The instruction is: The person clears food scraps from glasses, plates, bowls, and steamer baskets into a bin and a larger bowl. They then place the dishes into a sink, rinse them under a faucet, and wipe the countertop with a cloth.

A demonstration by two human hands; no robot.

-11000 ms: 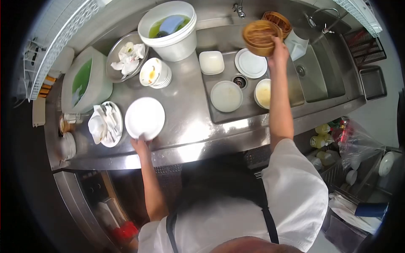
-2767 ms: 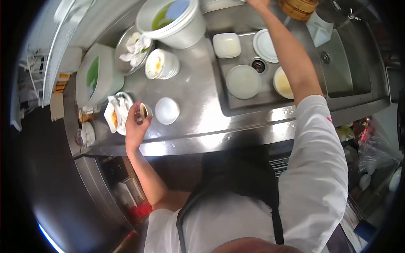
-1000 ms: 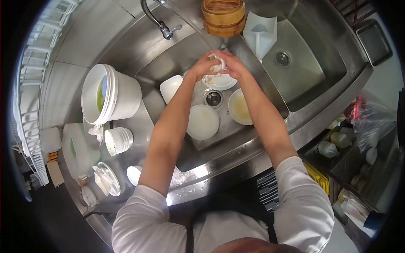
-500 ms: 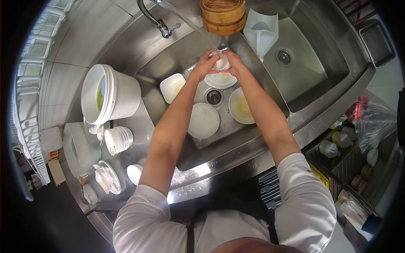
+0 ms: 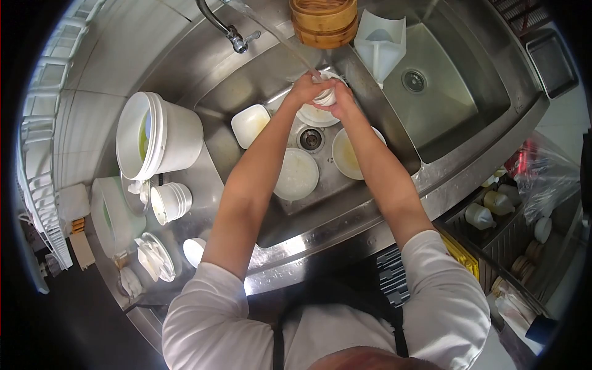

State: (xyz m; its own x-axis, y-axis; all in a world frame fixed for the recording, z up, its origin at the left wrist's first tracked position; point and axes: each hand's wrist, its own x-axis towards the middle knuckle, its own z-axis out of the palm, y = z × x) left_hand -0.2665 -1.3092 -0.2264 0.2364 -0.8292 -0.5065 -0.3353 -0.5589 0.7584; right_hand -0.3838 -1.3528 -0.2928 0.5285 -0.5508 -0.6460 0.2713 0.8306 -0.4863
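Under the running water, my left hand (image 5: pixel 305 90) and my right hand (image 5: pixel 343 103) are closed around small white bowls (image 5: pixel 325 97), which look stacked. The fingers partly cover them, so how many there are cannot be made out. Directly beneath lie white plates (image 5: pixel 316 117) in the sink basin (image 5: pixel 308 219). Around the drain (image 5: pixel 311 139) are a square white dish (image 5: pixel 250 126), a round white plate (image 5: pixel 297 175) and a shallow bowl (image 5: pixel 347 154) with yellowish residue, partly behind my right forearm.
The faucet (image 5: pixel 237 40) is at the back left. Bamboo steamers (image 5: pixel 324 24) and a white angular container (image 5: pixel 380 46) stand behind the basins. A second basin (image 5: pixel 444 92) lies right. White buckets (image 5: pixel 176 132), stacked cups (image 5: pixel 172 203) and plates (image 5: pixel 157 256) crowd the left counter.
My left hand has shifted over the top of the bowls, and the bowls have tilted. My right hand has moved slightly lower along their side. The stream still falls on them.
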